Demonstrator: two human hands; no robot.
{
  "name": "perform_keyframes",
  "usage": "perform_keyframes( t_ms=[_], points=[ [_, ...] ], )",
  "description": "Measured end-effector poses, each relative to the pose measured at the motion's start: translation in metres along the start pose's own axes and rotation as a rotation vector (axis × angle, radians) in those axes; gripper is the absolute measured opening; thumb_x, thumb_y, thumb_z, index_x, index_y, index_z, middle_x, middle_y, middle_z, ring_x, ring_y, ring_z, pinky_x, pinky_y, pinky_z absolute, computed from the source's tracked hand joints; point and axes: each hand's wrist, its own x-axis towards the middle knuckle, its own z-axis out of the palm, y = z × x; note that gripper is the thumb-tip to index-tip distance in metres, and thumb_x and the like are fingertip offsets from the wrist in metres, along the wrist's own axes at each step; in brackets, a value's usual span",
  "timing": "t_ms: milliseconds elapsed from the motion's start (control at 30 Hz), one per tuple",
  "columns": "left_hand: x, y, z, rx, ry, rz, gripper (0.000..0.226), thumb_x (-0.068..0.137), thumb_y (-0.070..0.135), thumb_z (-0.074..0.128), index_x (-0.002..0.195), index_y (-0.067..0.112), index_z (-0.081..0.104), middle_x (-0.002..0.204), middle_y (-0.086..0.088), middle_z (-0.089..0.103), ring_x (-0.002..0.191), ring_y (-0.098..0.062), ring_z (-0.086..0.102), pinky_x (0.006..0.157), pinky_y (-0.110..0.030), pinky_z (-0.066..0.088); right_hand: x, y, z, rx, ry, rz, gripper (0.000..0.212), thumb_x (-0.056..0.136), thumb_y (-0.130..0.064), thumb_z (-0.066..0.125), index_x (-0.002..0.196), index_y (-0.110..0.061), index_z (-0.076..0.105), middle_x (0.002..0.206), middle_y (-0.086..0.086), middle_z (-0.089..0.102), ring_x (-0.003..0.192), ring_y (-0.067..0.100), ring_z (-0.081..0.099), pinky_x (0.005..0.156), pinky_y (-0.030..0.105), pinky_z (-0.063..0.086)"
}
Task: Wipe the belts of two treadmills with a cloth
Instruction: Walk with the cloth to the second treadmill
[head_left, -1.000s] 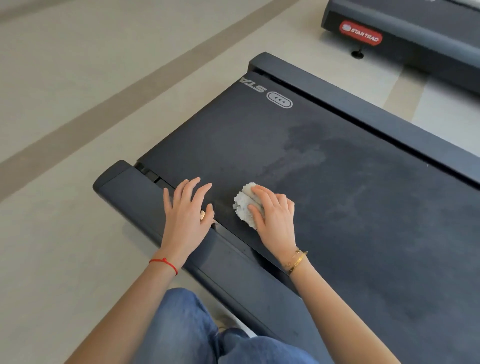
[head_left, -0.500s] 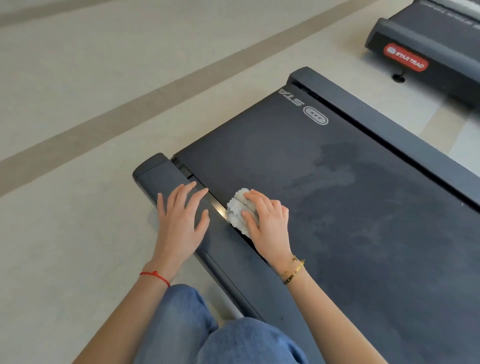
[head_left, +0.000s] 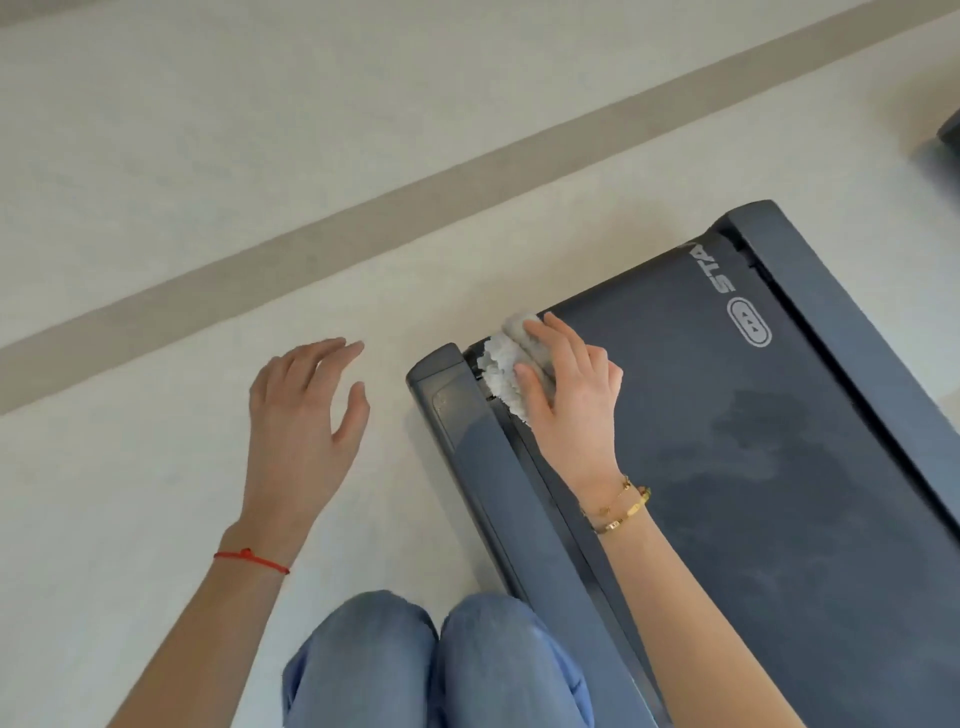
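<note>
A dark treadmill belt (head_left: 753, 467) fills the right side, with a white logo near its far end and a damp patch in the middle. My right hand (head_left: 566, 395) presses a crumpled white cloth (head_left: 506, 366) onto the belt's near-left corner, beside the grey side rail (head_left: 493, 467). My left hand (head_left: 306, 410) hovers over the floor left of the treadmill, fingers spread, holding nothing. A corner of the second treadmill (head_left: 950, 137) shows at the right edge.
Pale floor with a darker tan stripe (head_left: 363, 218) running diagonally lies to the left and beyond. My knees in blue jeans (head_left: 436, 660) are at the bottom, next to the treadmill's side rail.
My right hand slid the cloth along the belt's edge to the end corner. My left hand lifted off the side rail and now hangs over the floor. The view swung left.
</note>
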Motion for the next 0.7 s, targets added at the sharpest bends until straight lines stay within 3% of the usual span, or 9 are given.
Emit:
perform_keyframes(
  t_ms=[200, 367, 700],
  points=[
    [0.056, -0.014, -0.098, 0.023, 0.088, -0.078, 0.034, 0.096, 0.019, 0.052, 0.127, 0.010, 0.065, 0.124, -0.009, 0.066, 0.115, -0.033, 0.059, 0.101, -0.052, 0.045, 0.072, -0.075, -0.036, -0.013, -0.046, -0.039, 0.036, 0.098, -0.030, 0.055, 0.134, -0.024, 0.055, 0.149, -0.006, 0.046, 0.110, 0.020, 0.048, 0.093, 0.027, 0.023],
    [0.115, -0.032, -0.170, 0.012, 0.066, -0.120, 0.034, 0.095, 0.016, 0.052, 0.125, 0.007, 0.066, 0.122, -0.012, 0.067, 0.114, -0.036, 0.059, 0.101, -0.054, 0.045, 0.124, -0.148, -0.058, -0.053, -0.088, -0.044, 0.037, 0.098, -0.030, 0.054, 0.135, -0.022, 0.055, 0.149, -0.004, 0.046, 0.111, 0.024, 0.050, 0.097, 0.034, 0.027],
    [0.258, -0.034, -0.372, 0.022, 0.035, -0.042, 0.034, 0.095, 0.018, 0.052, 0.124, 0.006, 0.066, 0.121, -0.011, 0.067, 0.113, -0.037, 0.061, 0.099, -0.054, 0.046, 0.237, -0.320, -0.162, -0.063, -0.053, 0.003, 0.037, 0.097, -0.029, 0.058, 0.133, -0.023, 0.056, 0.148, -0.003, 0.048, 0.110, 0.024, 0.051, 0.094, 0.031, 0.027]
  ],
)
